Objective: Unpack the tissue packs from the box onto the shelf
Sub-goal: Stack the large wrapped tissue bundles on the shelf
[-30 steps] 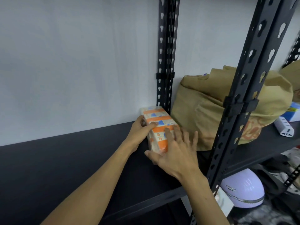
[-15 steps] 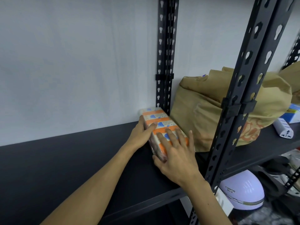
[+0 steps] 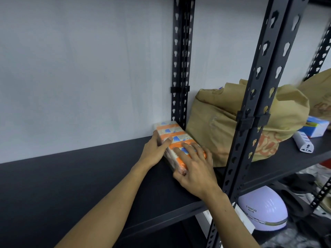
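An orange, white and blue tissue pack [image 3: 172,134] lies lengthwise on the black shelf [image 3: 75,176], its far end against the white wall beside the rear upright. My left hand [image 3: 155,152] holds its left side, thumb on top. My right hand [image 3: 194,167] lies over the near end, fingers spread flat on the top and thumb against the front face. The box is out of view.
A tan paper bag [image 3: 220,122] stands just right of the pack, behind the front black upright [image 3: 258,104]. Farther right on the shelf sit a white power adapter [image 3: 303,143] and a blue-white box [image 3: 316,127]. A lilac dome-shaped device [image 3: 263,210] sits on the lower level.
The right hand has slid farther onto the pack's top, covering more of its near end. The left hand has stayed on the left side. The pack sits about where it was.
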The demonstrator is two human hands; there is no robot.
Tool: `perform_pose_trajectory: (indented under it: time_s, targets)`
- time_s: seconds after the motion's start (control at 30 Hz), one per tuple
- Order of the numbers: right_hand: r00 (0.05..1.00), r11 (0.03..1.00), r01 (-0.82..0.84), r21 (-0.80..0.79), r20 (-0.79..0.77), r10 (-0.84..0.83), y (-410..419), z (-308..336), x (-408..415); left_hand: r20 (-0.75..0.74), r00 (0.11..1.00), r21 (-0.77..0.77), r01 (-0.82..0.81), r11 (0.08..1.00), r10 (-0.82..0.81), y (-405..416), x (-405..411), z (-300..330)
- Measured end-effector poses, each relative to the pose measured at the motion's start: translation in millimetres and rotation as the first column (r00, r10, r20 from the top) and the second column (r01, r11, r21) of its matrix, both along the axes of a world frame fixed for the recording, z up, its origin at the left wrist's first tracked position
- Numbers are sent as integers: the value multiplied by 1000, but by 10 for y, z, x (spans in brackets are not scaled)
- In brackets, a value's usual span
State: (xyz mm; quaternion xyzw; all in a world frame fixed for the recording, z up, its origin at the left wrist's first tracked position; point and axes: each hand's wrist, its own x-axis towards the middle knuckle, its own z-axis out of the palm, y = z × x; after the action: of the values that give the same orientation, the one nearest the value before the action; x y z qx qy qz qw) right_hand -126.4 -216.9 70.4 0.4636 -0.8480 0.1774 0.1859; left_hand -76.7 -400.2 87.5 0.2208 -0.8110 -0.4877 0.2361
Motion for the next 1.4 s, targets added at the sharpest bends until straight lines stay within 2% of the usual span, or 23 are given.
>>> perform_pose_trajectory:
  time_s: [0.3,0.4,0.57,0.67,0.77,0.83,0.93,0.97,1.07,1.13,1.3,1.4]
  targets:
    - [1000,999,-21,-50,-2,21,-28,-32,-50,55,998,1,15,1000,-15,-14,-83,-52]
    - [1000,998,-25,-59,-11,24,-36,-35,-61,113,993,-66,-16,998,23,-21,-90,-84]
    - [1000,993,15,-118,-22,-18,-18,5,12,153,986,-43,-66,997,72,79,256,-25]
    - [998,978,61,-201,-20,-67,13,37,83,254,957,-242,-78,967,141,208,649,-49]
    - [990,969,90,-231,-86,-112,56,11,247,332,932,-451,18,892,148,444,1172,-125]
    - [983,958,80,-276,-139,-122,97,-67,438,371,920,-495,80,865,128,584,1535,-150]
    - [991,942,33,-335,-113,-75,172,-326,840,367,925,-475,97,875,96,697,1942,-165]
    - [994,942,14,-337,-96,-49,191,-432,995,374,920,-526,105,844,119,733,2055,-187]
    - [1000,951,28,-307,1,-29,231,-696,1408,369,897,-733,119,670,245,848,2418,-380]
    - [997,955,62,-289,70,-44,249,-769,1599,317,907,-787,88,610,278,909,2661,-513]
    - [992,951,35,-307,125,4,256,-831,2055,229,950,-766,41,642,213,970,3174,-669]
    - [987,929,18,-369,157,44,261,-941,2376,205,966,-691,30,722,157,1063,3526,-818]
